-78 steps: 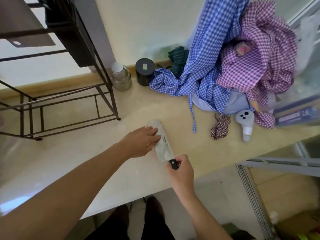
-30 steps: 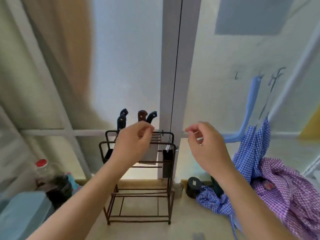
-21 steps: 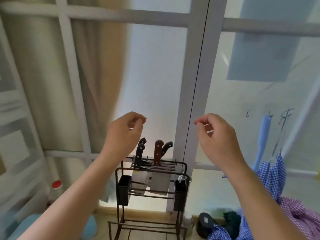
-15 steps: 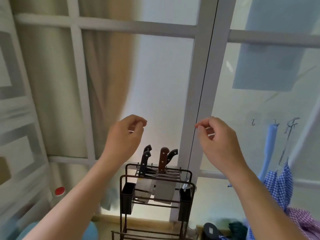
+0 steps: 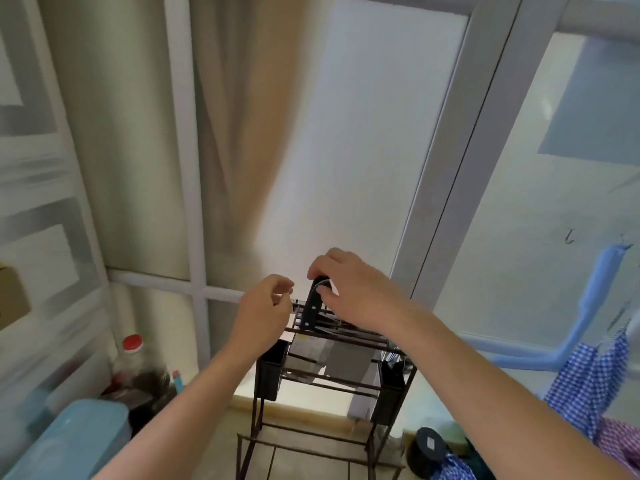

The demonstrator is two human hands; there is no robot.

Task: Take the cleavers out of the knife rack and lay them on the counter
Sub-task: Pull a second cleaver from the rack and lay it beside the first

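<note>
Dark metal knife rack [image 5: 332, 386], wire-framed, standing on the counter [image 5: 298, 441] against its back edge, below the window frame. Black riveted cleaver handle [image 5: 313, 308] rising from the rack's top rails, blade still in the slots; grey blades [image 5: 346, 360] hang beneath the rails. My right hand [image 5: 356, 292] is wrapped over the top of that handle, fingers [image 5: 320, 268] and thumb pinching it. My left hand [image 5: 265, 315] is just beside the handle, at the rack's left top corner, fingers curled loosely, holding nothing I can see. Black caddies [image 5: 272, 370] hang at both rack sides. Red-capped bottle [image 5: 130, 358] and blue tub [image 5: 69, 441] toward the counter's left; black jar [image 5: 427, 445] and checked cloth [image 5: 581, 382] toward its right.
</note>
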